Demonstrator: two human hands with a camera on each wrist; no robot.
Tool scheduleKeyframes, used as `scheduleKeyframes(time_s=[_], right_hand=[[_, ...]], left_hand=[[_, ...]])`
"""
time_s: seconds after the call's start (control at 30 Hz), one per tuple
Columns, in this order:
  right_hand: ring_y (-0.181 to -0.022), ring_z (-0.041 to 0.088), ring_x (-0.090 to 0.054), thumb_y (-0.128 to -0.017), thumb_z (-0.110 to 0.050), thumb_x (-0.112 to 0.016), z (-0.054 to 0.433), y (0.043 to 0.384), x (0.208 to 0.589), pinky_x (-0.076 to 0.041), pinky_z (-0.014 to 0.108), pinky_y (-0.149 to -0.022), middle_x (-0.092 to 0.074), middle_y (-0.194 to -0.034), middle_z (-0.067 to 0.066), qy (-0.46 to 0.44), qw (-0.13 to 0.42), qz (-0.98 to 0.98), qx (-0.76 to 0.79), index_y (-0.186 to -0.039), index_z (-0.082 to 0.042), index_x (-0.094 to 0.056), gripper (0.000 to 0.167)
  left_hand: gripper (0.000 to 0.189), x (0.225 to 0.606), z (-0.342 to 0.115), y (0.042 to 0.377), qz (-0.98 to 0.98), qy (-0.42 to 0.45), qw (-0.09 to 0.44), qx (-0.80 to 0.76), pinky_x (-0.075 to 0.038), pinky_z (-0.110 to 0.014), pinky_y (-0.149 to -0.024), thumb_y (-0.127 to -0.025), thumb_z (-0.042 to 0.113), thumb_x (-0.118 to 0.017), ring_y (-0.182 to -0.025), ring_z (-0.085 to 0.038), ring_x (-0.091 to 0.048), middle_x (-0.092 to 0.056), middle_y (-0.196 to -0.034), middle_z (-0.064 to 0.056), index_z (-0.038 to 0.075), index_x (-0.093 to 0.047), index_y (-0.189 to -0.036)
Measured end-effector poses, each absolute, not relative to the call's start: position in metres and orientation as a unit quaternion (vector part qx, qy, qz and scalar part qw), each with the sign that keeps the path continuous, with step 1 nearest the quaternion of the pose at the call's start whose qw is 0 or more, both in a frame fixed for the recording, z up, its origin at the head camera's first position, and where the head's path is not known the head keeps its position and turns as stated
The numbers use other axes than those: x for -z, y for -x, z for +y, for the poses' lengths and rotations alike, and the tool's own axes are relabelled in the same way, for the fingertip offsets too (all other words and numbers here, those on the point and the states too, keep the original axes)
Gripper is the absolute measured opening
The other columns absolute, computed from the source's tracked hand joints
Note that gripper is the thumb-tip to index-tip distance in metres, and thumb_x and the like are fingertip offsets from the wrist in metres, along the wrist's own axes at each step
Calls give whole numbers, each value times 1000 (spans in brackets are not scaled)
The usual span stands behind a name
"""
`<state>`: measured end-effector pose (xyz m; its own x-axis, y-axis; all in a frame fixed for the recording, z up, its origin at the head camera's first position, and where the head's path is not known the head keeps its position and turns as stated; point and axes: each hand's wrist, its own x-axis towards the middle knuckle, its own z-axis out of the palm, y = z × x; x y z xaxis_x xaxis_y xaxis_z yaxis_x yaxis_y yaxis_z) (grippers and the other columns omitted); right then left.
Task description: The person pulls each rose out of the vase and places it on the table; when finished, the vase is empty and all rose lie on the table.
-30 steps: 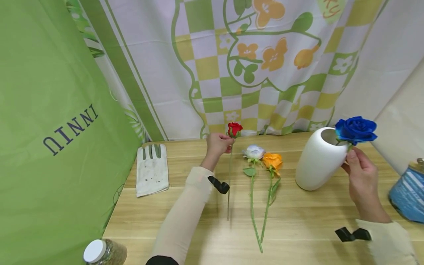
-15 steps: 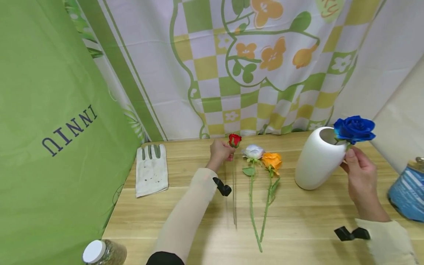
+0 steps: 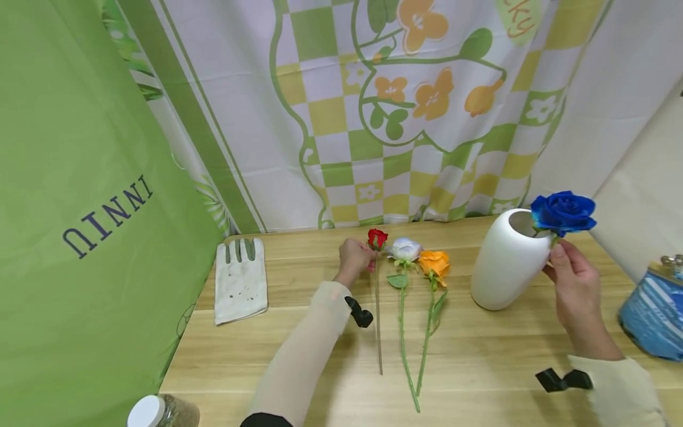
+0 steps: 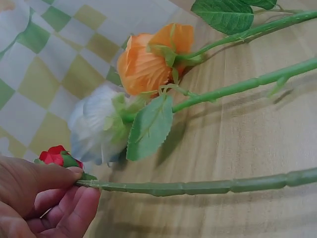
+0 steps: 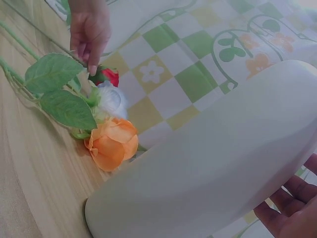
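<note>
In the head view my left hand (image 3: 356, 259) pinches the red rose (image 3: 377, 239) just under its bloom, between thumb and fingertips. Its long stem (image 4: 208, 187) lies along the table beside a white-lilac rose (image 3: 405, 249). Right of that lies an orange rose (image 3: 434, 265); their stems nearly meet at the lower ends. A white vase (image 3: 507, 261) stands at the right, a blue rose (image 3: 563, 212) leaning out over its rim. My right hand (image 3: 578, 290) holds the vase's upper right side, its fingertips (image 5: 270, 217) against the wall; part of the grip is hidden.
A white work glove (image 3: 241, 281) lies at the table's left. At the lower left stands a white-lidded jar (image 3: 162, 412), and a blue pouch (image 3: 653, 311) is at the right edge. A patterned curtain (image 3: 331, 118) hangs behind the wooden table (image 3: 299, 261).
My left hand has come down and slightly right with the red rose, laying it alongside the white-lilac one. My right hand stays at the vase. The head view has shifted slightly.
</note>
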<state>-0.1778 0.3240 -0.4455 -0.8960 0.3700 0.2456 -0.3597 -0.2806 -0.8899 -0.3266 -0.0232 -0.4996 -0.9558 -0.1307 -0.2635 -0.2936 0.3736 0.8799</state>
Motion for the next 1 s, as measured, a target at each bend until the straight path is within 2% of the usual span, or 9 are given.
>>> scheduleKeyframes(time_s=[0.23,0.47,0.63,0.8,1.0], right_hand=[[-99,2,-64,-102,-11,-56,325,179,446,-56,9,-77,-68,-114,-10,10,227,-563,-795,-125,-12,-69,27],[-100,2,-64,-102,-11,-55,325,179,447,-56,8,-77,-68,-114,-10,8,229,-569,-790,-126,-11,-68,28],[-99,2,-65,-101,-11,-56,324,179,447,-56,8,-77,-69,-113,-10,11,233,-569,-789,-126,-10,-68,28],[-99,1,-65,-101,-12,-56,323,179,447,-56,8,-77,-69,-113,-10,12,234,-565,-791,-126,-10,-68,27],[-99,0,-65,-101,-13,-57,324,179,447,-56,7,-76,-69,-114,-12,26,230,-569,-789,-127,-11,-68,28]], left_hand=[[16,503,-22,327,814,148,86,-555,-63,-38,-58,-82,5,-80,-38,-15,-60,-60,-48,-5,4,-70,-69],[17,507,-24,329,814,162,106,-548,-59,-29,-47,-82,4,-80,-38,-15,-60,-62,-52,-5,4,-68,-69],[22,513,-25,330,802,169,110,-563,-57,-28,-44,-80,1,-80,-37,-14,-59,-60,-49,-6,5,-63,-67],[25,518,-26,330,803,165,108,-563,-57,-30,-43,-79,2,-81,-36,-15,-59,-59,-48,-6,7,-60,-67],[21,516,-26,329,845,123,79,-515,-56,-30,-43,-81,8,-81,-41,-19,-64,-62,-49,-5,9,-67,-65]])
